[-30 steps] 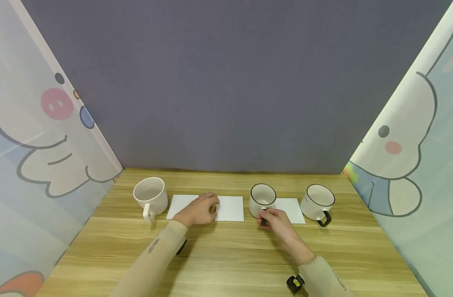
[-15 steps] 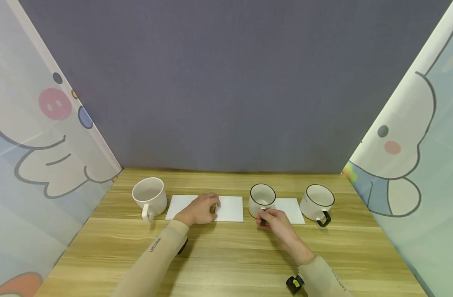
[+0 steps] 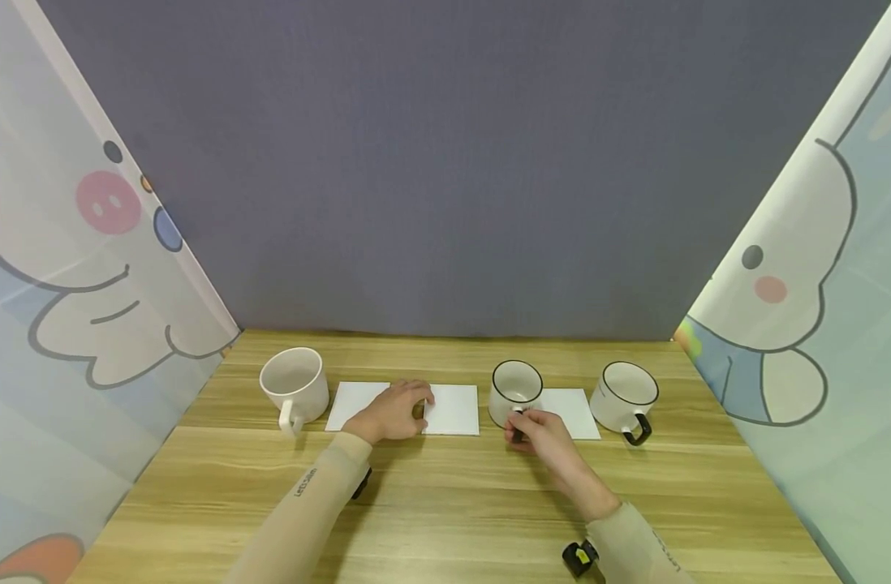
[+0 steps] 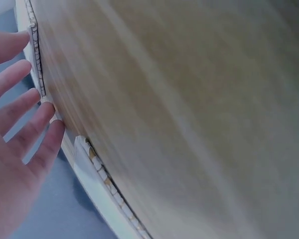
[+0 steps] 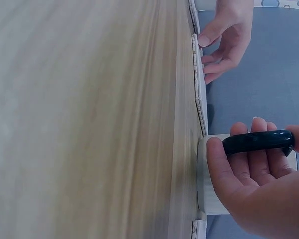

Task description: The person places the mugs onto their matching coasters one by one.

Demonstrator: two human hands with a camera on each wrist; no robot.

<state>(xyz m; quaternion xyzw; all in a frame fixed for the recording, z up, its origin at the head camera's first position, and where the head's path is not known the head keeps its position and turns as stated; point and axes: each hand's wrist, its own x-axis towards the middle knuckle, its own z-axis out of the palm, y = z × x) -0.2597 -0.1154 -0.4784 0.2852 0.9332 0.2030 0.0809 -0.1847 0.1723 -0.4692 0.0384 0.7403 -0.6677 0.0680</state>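
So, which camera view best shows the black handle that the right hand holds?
The right wrist view, where the black handle looks large and most of its length shows. The head view shows it small and partly hidden by the right hand; the left wrist view doesn't show it.

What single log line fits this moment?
Left hand: empty, near white rectangular board | right hand: grips black-rimmed white mug by black handle

L sleeve [image 3: 303,519], lower left of mid mug [image 3: 501,410], reads "Let's" + blurry 2nd word; R sleeve [image 3: 631,539] txt, lower right, illegible.
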